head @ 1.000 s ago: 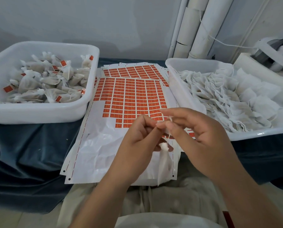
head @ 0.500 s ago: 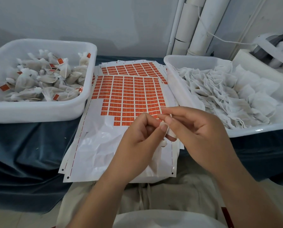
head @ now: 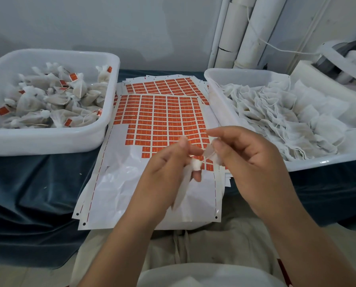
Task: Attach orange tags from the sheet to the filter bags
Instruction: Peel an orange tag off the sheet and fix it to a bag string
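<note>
Noted: left hand (head: 166, 170) grips a filter bag (head: 182, 191) by its neck above the tag sheet (head: 131, 189), right hand (head: 247, 162) pinches what looks like its string (head: 209, 153); likely risk: thin string slips the pinch, or one of the orange tags (head: 173, 125) sticks to skin instead.

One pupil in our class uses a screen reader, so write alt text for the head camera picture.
Two hands work over a sheet of orange tags: the left hand holds a small white filter bag, the right hand pinches its string. A white tub of tagged bags stands at left, a second tub of untagged bags at right.
</note>
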`<state>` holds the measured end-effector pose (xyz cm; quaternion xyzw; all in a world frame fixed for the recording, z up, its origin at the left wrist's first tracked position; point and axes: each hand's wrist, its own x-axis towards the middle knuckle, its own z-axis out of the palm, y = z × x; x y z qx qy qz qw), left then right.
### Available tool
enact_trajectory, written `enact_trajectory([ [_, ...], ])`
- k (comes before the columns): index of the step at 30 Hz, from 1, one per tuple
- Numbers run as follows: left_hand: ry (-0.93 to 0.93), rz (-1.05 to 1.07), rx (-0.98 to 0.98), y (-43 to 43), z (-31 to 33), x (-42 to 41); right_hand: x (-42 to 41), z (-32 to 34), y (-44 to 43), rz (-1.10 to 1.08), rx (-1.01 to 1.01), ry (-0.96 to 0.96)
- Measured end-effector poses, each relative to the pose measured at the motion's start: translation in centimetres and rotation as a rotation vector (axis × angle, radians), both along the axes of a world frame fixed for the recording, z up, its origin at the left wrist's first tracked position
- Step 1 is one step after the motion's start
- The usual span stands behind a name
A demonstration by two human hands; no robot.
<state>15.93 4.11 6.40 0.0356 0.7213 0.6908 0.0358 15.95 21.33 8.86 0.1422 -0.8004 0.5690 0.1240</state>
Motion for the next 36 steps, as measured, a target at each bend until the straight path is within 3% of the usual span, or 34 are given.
enact_trajectory([
  [3, -0.210, -0.050, 0.173, -0.2, -0.1, -0.4, 0.1, -0.1, -0.3, 0.039, -0.061, -0.028],
  [7, -0.350, -0.168, 0.499, -0.6, -0.4, -0.7, 0.3, -0.3, -1.0, 0.069, -0.063, -0.043],
  [13, -0.392, -0.268, 0.633, -0.8, -1.0, -0.8, 0.0, -0.8, -1.2, 0.074, -0.128, -0.113],
  [24, -0.439, -0.191, 0.549, -1.1, -1.1, -1.3, -0.2, -0.9, -1.2, 0.076, -0.197, -0.190],
  [36, -0.291, -0.142, 0.359, -0.8, -0.9, -1.0, -0.4, -1.0, -1.1, 0.074, -0.136, -0.220],
])
